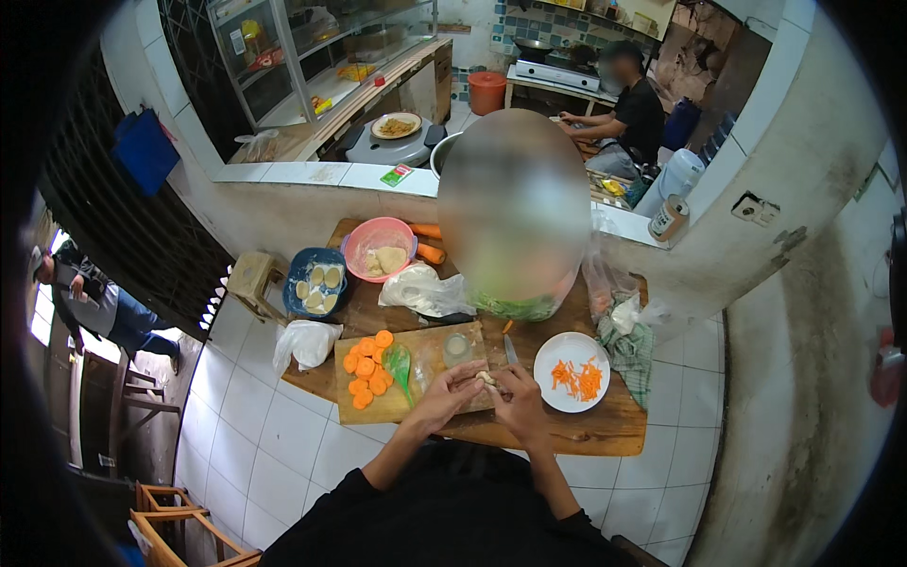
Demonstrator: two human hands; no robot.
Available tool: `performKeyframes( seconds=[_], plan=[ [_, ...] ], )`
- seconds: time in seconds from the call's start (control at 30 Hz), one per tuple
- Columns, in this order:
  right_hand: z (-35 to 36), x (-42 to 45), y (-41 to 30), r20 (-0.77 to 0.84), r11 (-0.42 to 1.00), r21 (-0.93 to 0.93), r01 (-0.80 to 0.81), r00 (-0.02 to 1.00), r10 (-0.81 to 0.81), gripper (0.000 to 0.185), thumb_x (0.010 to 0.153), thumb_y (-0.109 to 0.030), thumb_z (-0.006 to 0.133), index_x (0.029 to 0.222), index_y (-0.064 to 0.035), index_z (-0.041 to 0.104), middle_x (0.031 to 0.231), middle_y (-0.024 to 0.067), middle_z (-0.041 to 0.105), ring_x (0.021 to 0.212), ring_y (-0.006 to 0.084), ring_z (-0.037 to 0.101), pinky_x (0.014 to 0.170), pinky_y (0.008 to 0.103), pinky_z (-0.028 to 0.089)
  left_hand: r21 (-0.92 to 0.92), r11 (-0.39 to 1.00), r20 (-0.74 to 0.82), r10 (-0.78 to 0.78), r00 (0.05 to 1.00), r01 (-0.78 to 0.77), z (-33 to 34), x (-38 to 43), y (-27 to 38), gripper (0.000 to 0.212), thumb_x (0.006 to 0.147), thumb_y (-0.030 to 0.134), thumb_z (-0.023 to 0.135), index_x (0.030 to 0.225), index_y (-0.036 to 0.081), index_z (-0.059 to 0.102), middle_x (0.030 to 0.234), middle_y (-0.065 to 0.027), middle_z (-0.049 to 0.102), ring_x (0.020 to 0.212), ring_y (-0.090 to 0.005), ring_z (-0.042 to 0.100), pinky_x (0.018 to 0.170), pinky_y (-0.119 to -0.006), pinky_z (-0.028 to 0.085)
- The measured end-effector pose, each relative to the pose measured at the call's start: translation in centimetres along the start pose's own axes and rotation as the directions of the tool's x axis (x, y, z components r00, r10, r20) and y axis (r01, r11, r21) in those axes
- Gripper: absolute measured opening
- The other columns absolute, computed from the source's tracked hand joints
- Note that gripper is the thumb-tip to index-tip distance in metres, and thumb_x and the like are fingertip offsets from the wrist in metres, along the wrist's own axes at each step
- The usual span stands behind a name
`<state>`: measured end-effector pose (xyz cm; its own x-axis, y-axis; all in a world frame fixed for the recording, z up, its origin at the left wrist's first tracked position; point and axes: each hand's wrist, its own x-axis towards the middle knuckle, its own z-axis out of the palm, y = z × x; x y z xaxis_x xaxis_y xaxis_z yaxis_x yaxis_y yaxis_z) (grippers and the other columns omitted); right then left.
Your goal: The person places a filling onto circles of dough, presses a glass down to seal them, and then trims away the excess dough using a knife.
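Between the fingers of my left hand [448, 397] and my right hand [519, 402] is a small piece of pale dough [486, 378], above the right part of a wooden cutting board [425, 347]. Sliced carrot rounds [365, 366] and a green plastic spoon [399, 370] lie on the board's left. A clear glass [458, 349] stands near its upper right. Beside my right hand are a knife [510, 349] and a white plate [544, 386] of carrot strips [585, 383]. A pink bowl [360, 236] holds dough [386, 261]; flattened dough pieces [331, 277] lie in a blue basket [289, 287].
Plastic bags [425, 290], whole carrots [430, 254], leafy greens [517, 306] and a checked cloth [633, 354] crowd the wooden table [602, 439]. A tiled ledge [312, 173] runs behind. Beyond it one person [634, 106] sits; another [99, 305] is at far left. A stool [254, 278] stands left.
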<state>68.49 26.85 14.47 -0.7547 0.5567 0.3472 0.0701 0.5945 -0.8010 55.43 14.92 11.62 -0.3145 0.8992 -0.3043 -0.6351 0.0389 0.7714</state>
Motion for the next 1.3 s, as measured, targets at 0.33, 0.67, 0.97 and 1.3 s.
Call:
performKeyframes(
  seconds=[0.33, 0.67, 0.97, 1.3],
  plan=[
    [0.6, -0.6, -2.2, 0.019, 0.993, 0.096, -0.068, 0.998, 0.066, 0.026, 0.078, -0.001, 0.075, 0.1, -0.0033, 0.062, 0.071, 0.0078, 0.058, 0.061, 0.0178, 0.059, 0.058, 0.031, 0.049, 0.153, 0.977, -0.188, 0.179, 0.966, -0.151, -1.3, 0.2, -1.3, 0.029, 0.095, 0.013, 0.069, 0.121, 0.0, 0.065, 0.11, -0.0054, 0.07, 0.098, -0.0115, 0.064, 0.089, -0.027, 0.051],
    [0.2, -2.0, -1.5, 0.01, 0.99, 0.124, -0.064, 0.998, 0.063, 0.023, 0.078, -0.001, 0.073, 0.101, -0.0031, 0.069, 0.097, 0.0108, 0.063, 0.076, 0.0208, 0.064, 0.063, 0.0302, 0.051, 0.2, 0.957, -0.027, 0.218, 0.975, -0.209, 0.8, -2.0, -1.4, 0.028, 0.099, 0.014, 0.064, 0.12, -0.004, 0.066, 0.108, -0.0075, 0.072, 0.099, -0.0105, 0.064, 0.089, -0.026, 0.051],
    [-0.8, -1.8, -1.6, -0.062, 0.895, 0.41, -0.175, 0.974, 0.219, 0.009, 0.097, -0.008, 0.064, 0.101, -0.0004, 0.064, 0.092, 0.0012, 0.065, 0.082, 0.0072, 0.06, 0.07, 0.0253, 0.051, 0.4, 0.842, -0.08, 0.425, 0.902, -0.361, 0.5, -2.0, 0.7, 0.025, 0.093, 0.003, 0.069, 0.117, -0.004, 0.067, 0.101, -0.0061, 0.072, 0.092, -0.009, 0.065, 0.083, -0.025, 0.054],
    [-0.9, -2.9, 0.3, 0.352, 0.721, 0.487, -0.493, 0.866, 0.354, 0.02, 0.103, -0.021, 0.059, 0.098, -0.0014, 0.064, 0.079, -0.0009, 0.064, 0.068, 0.0053, 0.059, 0.061, 0.0211, 0.048, 0.377, 0.886, 0.043, 0.274, 0.961, -0.269, 1.6, -2.9, -0.4, 0.028, 0.095, 0.005, 0.067, 0.122, -0.002, 0.065, 0.113, -0.0065, 0.068, 0.098, -0.0113, 0.065, 0.084, -0.025, 0.055]
  ],
)
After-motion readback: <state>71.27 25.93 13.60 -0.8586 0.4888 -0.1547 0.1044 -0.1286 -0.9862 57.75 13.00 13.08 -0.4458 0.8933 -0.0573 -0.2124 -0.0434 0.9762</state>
